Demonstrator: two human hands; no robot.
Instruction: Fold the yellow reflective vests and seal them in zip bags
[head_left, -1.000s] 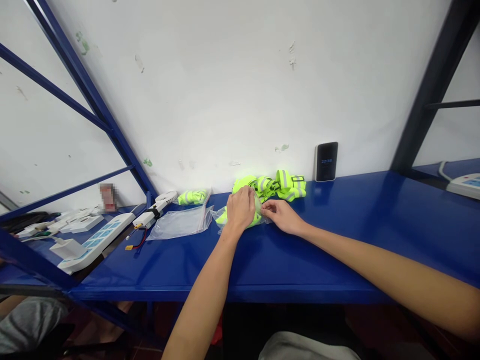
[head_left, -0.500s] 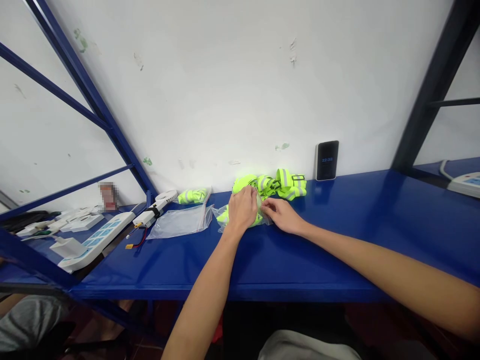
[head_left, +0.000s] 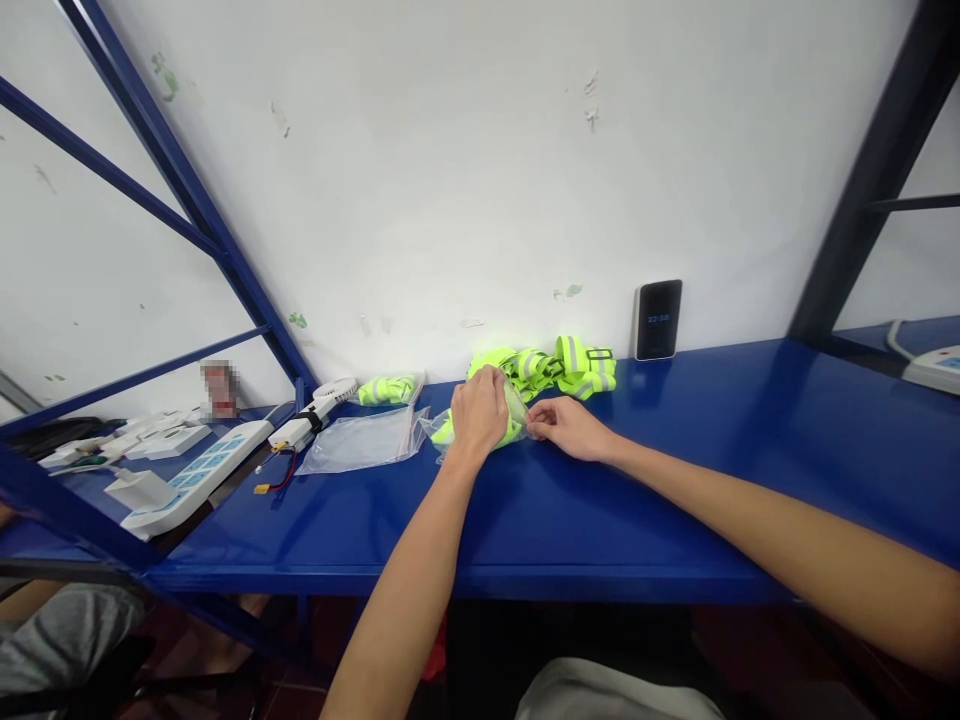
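Over the last second the change was small and lay almost wholly between the two hands: the right hand [head_left: 571,428] sat a touch farther from the left hand [head_left: 480,412], and the pale sheet of the clear bag [head_left: 517,403] between them showed wider and looked more stretched. The right thumb and fingertips were drawn together in a pinch at the bag's right edge. The left hand lay over the middle of the bag with its knuckles up and its fingers bent; its fingertips were hidden, so whether it gripped the plastic or only pressed it could not be told. The bag rested on the blue table [head_left: 637,510], just in front of the heap of yellow-green straps [head_left: 581,367], and a bright strap [head_left: 444,431] showed inside it, to the left of the left hand. For the work, that slight spread seemed to mean careful handling of the bag's edge, with the strap kept in place inside. Nothing else had shifted: the flat bag [head_left: 364,442] lay to the left, the wrapped strap [head_left: 388,390] sat behind it near the wall, and the clock [head_left: 658,320] leaned at the back on the right.
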